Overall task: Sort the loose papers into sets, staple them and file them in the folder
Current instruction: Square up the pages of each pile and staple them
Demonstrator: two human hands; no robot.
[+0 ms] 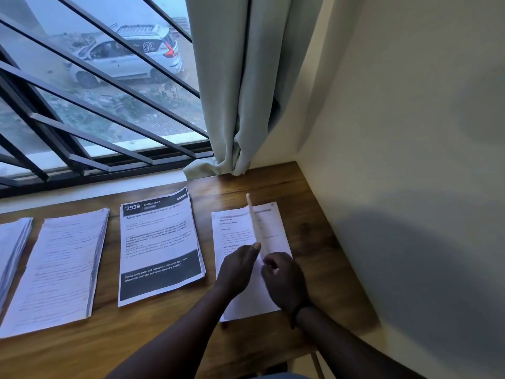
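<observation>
Several paper stacks lie in a row on the wooden table [314, 242]. The rightmost stack [240, 299] is thin and printed with small text. Over it a single sheet [255, 222] stands on edge, seen almost end-on. My right hand [284, 280] pinches that sheet at its near end. My left hand [240, 265] lies flat on the stack beside it, thumb against the sheet. Left of there sits a thick stack headed "2939 Dining Area" [159, 247], then a stack of lined text [58, 269], then a stack [12, 247] cut off by the frame's left edge.
A barred window [95, 105] runs along the table's far side, with a pale curtain [240, 91] hanging into the back corner. A wall [410, 160] closes the right side. The table's near right corner [363, 332] ends by the wall. No stapler or folder is in view.
</observation>
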